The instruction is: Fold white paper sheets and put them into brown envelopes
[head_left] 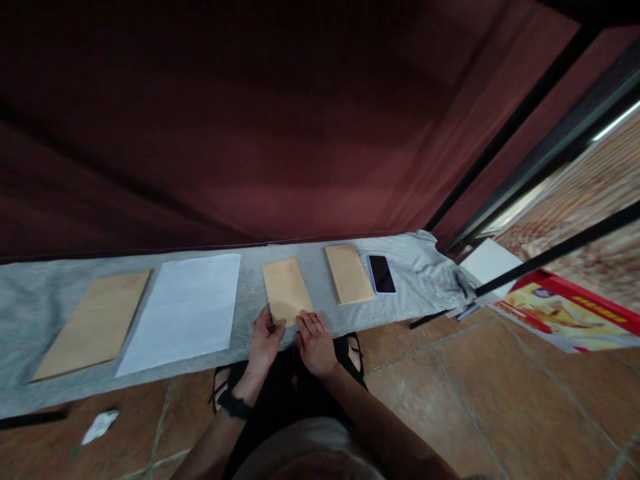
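A small brown paper envelope lies on the grey cloth in front of me, with a faint reddish mark near its top right corner. At its lower left corner my left hand closes on the edge, thumb along the bottom and fingers at the side. Across the lower right corner, the fingers of my right hand are together and press on the paper. My right thumb is by the bottom edge. What the fingertips do under the paper is hidden.
Right of the envelope lie a stack of brown envelopes and a phone. To the left are white paper sheets and larger brown envelopes. Grey cloth covers the narrow table. A dark red curtain hangs behind; a red-yellow box stands right.
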